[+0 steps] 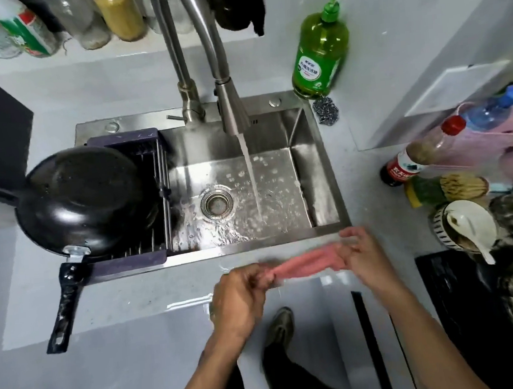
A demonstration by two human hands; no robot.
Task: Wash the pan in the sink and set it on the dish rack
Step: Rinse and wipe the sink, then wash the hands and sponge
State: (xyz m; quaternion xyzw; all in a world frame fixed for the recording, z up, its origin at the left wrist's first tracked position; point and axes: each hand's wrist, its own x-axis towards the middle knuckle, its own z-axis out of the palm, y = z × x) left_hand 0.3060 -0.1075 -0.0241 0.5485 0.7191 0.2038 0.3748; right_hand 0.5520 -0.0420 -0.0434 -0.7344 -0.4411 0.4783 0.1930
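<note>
Black and wet, the pan [85, 197] lies upside down on the dish rack [132, 205] spanning the left end of the stainless-steel sink [318, 170], so its dome sheds water through the rack's wires; its flat black handle [65, 307] juts past the sink's front edge over the pale counter [115, 88]. Left hand [239, 298] and right hand [362, 253], both curled, pinch opposite ends of a soft pink cloth [304, 264], pulled taut into a rope above the sink's front rim, probably to wring it. Water runs from the brushed-metal faucet [232, 109] onto the beaded basin floor beside the round drain [217, 202]. At the sink's back right corner stand a translucent green dish-soap bottle [318, 52] and a coiled steel scourer [325, 110]. The washing appears done.
</note>
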